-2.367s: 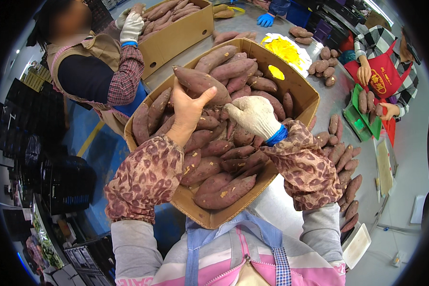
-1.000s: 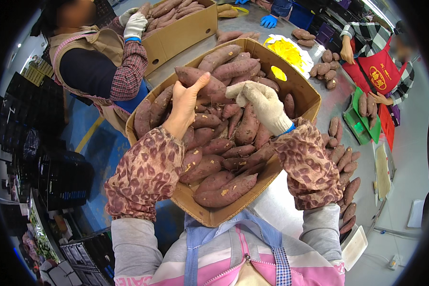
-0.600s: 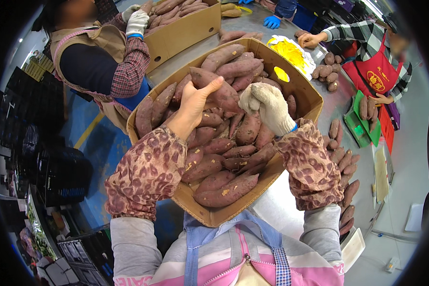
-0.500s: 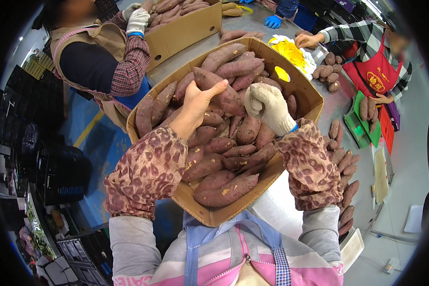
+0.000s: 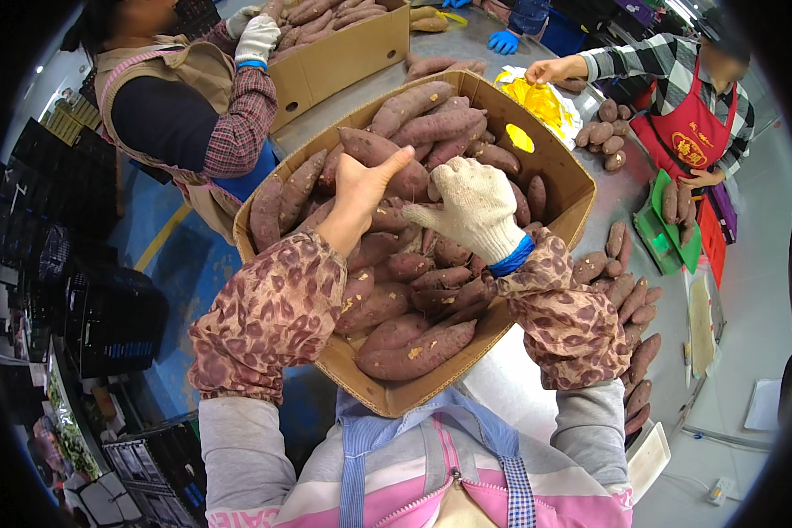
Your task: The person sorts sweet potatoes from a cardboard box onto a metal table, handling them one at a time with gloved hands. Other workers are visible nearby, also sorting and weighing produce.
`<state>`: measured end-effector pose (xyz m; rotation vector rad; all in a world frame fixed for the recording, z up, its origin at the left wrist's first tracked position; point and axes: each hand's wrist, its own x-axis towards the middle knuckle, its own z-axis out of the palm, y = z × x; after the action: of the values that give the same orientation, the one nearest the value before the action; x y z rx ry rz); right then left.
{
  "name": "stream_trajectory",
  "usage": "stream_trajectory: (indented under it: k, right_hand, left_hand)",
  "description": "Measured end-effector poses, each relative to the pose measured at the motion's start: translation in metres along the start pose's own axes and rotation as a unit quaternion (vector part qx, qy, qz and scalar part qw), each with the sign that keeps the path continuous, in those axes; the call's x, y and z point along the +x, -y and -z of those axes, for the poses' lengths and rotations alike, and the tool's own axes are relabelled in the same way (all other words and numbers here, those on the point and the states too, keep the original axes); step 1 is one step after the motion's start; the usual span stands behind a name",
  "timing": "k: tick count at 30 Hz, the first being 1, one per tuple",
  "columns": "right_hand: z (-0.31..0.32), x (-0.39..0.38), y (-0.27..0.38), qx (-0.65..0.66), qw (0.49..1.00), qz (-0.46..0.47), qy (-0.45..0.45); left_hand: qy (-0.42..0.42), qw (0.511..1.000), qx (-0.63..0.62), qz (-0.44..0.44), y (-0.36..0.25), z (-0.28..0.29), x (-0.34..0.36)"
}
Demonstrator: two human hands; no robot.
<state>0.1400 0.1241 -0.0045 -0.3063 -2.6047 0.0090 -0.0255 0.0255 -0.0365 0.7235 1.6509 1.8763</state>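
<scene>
My bare left hand (image 5: pixel 356 194) is closed round a large reddish-brown sweet potato (image 5: pixel 380 151), its thumb lying along the near side. At that sweet potato's right end is my right hand (image 5: pixel 480 207), in a cream knitted glove with a blue cuff. Its fingers curl over the end and the thumb reaches beneath; the exact contact is partly hidden. Both hands are above an open cardboard box (image 5: pixel 572 189) heaped with sweet potatoes (image 5: pixel 418 352), some with scraped, pale patches.
Another cardboard box (image 5: pixel 343 75) of sweet potatoes stands at the far left beside a gloved co-worker (image 5: pixel 167 114). At right, a person in a red apron (image 5: pixel 691 132) reaches to yellow labels (image 5: pixel 537 101). Loose sweet potatoes (image 5: pixel 634 299) and a green tray (image 5: pixel 660 229) lie on the metal table.
My left hand has shifted the sweet potato slightly left. My right hand has turned, its fist loosening and the thumb now stretched left. The red-aproned person's reaching hand has moved left over the labels.
</scene>
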Motion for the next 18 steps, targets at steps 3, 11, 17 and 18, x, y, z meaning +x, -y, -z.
stream_trajectory:
  k: [3, 11, 17, 18]
  right_hand:
    - [-0.002, 0.001, 0.003, -0.042, 0.999, 0.012, -0.013]
    - [-0.014, 0.003, 0.001, -0.064, 0.993, 0.085, 0.048]
    - [-0.019, 0.003, -0.010, 0.003, 0.999, -0.034, -0.004]
    - [-0.020, 0.002, -0.017, 0.037, 0.997, -0.063, -0.018]
  left_hand:
    - [-0.026, 0.997, 0.065, -0.018, 0.012, -0.005, -0.001]
    - [-0.055, 0.989, 0.126, -0.061, 0.032, -0.009, 0.001]
    - [0.039, 0.998, 0.031, -0.033, 0.001, -0.007, -0.005]
    - [0.058, 0.998, 0.005, -0.017, -0.005, -0.006, -0.006]
